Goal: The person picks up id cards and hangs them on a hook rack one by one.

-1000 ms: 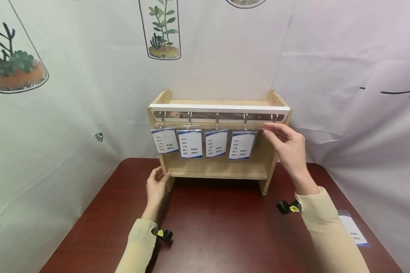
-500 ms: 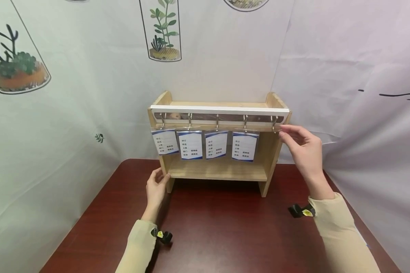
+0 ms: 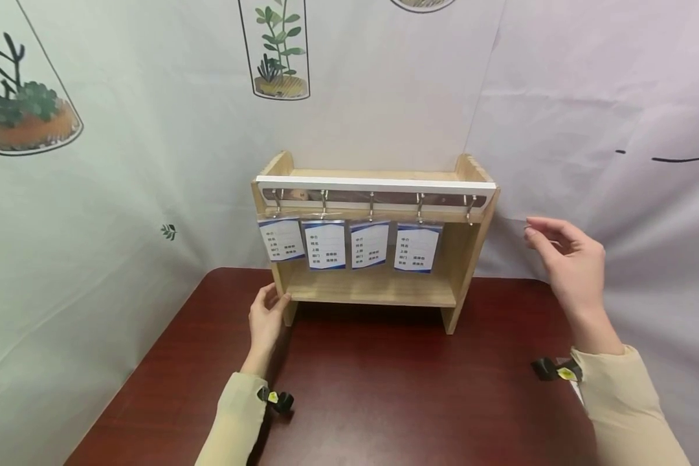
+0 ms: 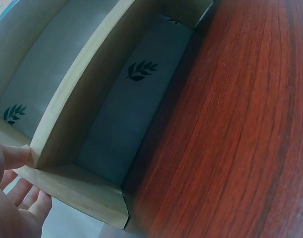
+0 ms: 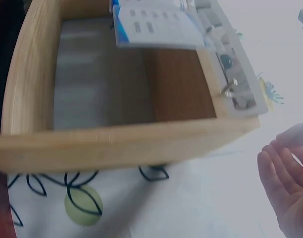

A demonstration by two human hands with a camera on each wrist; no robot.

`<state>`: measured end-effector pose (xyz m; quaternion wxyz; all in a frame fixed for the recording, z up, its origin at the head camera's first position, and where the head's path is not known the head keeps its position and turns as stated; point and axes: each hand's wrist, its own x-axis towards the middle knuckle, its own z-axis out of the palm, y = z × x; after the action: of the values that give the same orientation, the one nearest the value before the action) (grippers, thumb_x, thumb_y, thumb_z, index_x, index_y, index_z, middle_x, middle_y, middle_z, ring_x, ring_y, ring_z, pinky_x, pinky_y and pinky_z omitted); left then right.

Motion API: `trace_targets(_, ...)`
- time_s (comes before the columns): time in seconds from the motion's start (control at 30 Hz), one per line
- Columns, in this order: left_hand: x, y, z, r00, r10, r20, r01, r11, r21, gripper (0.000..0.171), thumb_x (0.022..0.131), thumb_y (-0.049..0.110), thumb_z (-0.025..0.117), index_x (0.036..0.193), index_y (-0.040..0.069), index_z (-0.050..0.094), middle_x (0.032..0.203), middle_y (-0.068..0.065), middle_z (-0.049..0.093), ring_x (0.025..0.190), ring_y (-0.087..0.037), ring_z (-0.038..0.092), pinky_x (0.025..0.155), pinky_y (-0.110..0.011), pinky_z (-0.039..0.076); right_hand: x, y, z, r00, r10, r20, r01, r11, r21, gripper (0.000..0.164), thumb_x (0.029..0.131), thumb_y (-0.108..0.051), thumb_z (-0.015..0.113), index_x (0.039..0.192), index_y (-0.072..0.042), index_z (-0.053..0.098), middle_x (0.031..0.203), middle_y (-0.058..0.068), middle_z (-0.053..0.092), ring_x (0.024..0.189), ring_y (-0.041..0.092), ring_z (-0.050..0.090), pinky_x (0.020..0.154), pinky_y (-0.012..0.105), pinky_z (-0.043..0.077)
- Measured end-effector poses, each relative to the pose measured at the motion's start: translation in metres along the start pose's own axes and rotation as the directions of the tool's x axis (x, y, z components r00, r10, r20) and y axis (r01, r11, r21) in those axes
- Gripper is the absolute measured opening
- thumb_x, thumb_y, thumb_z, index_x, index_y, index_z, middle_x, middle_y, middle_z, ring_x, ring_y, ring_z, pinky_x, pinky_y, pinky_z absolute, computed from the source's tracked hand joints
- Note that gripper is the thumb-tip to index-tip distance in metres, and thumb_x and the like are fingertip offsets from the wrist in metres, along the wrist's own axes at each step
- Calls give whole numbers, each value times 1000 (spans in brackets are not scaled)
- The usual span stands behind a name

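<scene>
A light wooden shelf (image 3: pixel 373 294) stands on the table. My left hand (image 3: pixel 266 323) grips its left side panel near the lower board, thumb on the front edge and fingers behind, as the left wrist view also shows. Across the shelf's top front runs a hook rail (image 3: pixel 378 186). Several card holders hang from it in a row; the rightmost hanging card holder (image 3: pixel 417 249) is on the fourth hook. At the rail's right end a bare hook (image 3: pixel 470 210) shows. My right hand (image 3: pixel 573 272) is in the air right of the shelf, holding nothing, fingers loosely bent.
The dark red table (image 3: pixel 384 388) extends in front of the shelf. A white card (image 3: pixel 578 392) on its right side is mostly covered by my right sleeve. A pale cloth backdrop (image 3: pixel 384 84) with plant drawings surrounds the table behind and at the sides.
My right hand has moved from the rightmost hanging card holder, past the bare hook, to the right and away from the shelf. The card holder now hangs untouched. My left hand has stayed put.
</scene>
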<state>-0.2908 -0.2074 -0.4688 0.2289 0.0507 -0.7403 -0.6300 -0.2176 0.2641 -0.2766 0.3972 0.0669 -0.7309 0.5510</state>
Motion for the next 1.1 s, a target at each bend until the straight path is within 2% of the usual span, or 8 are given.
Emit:
trace_targets(0.3, -3, -2, -1, 1000, -11, -11, 11, 1000, 7, 42, 94, 14, 73, 133, 2, 59, 129, -22, 64, 121, -34, 60, 97, -51, 50, -3, 5, -34, 996, 66, -59, -74, 988, -139, 25, 90, -6, 74, 114, 1, 74, 85, -15, 73, 74, 2, 67, 71, 10, 48)
trace_targets(0.5, -5, -4, 1, 1000, -24, 3, 24, 1000, 0, 42, 94, 14, 73, 132, 3, 59, 129, -22, 64, 121, -34, 60, 98, -49, 50, -7, 13, -60, 990, 88, -115, -106, 981, -164, 24, 91, -4, 72, 114, 2, 74, 83, -19, 72, 71, -3, 66, 69, 10, 45)
trace_targets(0.63, -4, -2, 1, 1000, -27, -3, 27, 1000, -2, 42, 94, 15, 73, 132, 4, 60, 129, -20, 64, 121, -33, 60, 97, -49, 50, -13, 21, -73, 989, 81, -126, -105, 974, -203, 23, 93, -2, 69, 115, 4, 73, 84, -21, 70, 73, -4, 66, 71, 8, 45)
trace_targets(0.77, -1, 1, 1, 1000, -25, -4, 25, 1000, -8, 43, 94, 15, 73, 133, 4, 59, 130, -21, 64, 121, -33, 60, 97, -50, 50, -19, 28, -82, 984, 120, -131, -147, 964, -224, 24, 95, -4, 67, 118, 1, 72, 86, -21, 69, 75, -5, 65, 75, 6, 45)
trace_targets(0.93, 1, 2, 1, 1000, -22, -3, 22, 1000, -18, 42, 94, 14, 73, 133, 4, 60, 130, -20, 64, 120, -31, 60, 97, -48, 50, -23, 34, -89, 974, 179, -142, -212, 939, -270, 26, 96, -10, 67, 121, -5, 73, 87, -22, 68, 79, -6, 64, 77, 5, 42)
trace_targets(1.0, -1, 8, 1, 1000, -26, 4, 26, 999, -27, 41, 95, 13, 72, 132, 2, 59, 129, -22, 64, 120, -31, 60, 97, -46, 50, -25, 37, -92, 969, 202, -144, -238, 919, -314, 27, 97, -13, 67, 123, -7, 72, 88, -25, 66, 79, -9, 62, 78, 5, 41)
trace_targets(1.1, -1, 8, 1, 1000, -22, 6, 22, 999, -41, 41, 95, 13, 72, 132, 2, 60, 129, -21, 64, 119, -30, 61, 97, -45, 50, -28, 43, -96, 963, 231, -137, -266, 900, -345, 28, 97, -15, 67, 124, -9, 72, 86, -29, 64, 78, -12, 61, 77, 4, 39)
